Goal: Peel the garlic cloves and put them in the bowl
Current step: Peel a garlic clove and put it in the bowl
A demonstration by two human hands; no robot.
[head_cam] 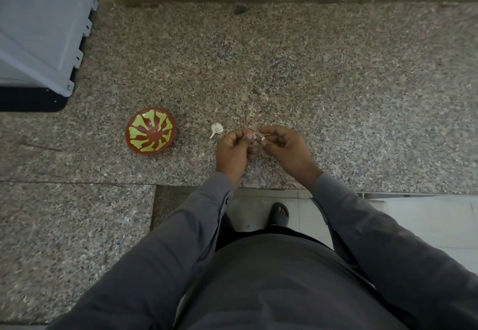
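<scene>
Papery skin is the job now: left hand [232, 150] and right hand [283, 146] pinch one garlic clove [256, 138] between their fingers. Peel gently, keeping pieces over the bench; the bowl [151, 131] waits left of them.

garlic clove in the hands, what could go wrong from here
Both hands, left hand and right hand, pinch the small garlic clove above the counter near its front edge, so a slip could drop it to the floor. The bowl sits off to the left, so a peeled clove must be carried over.
</scene>
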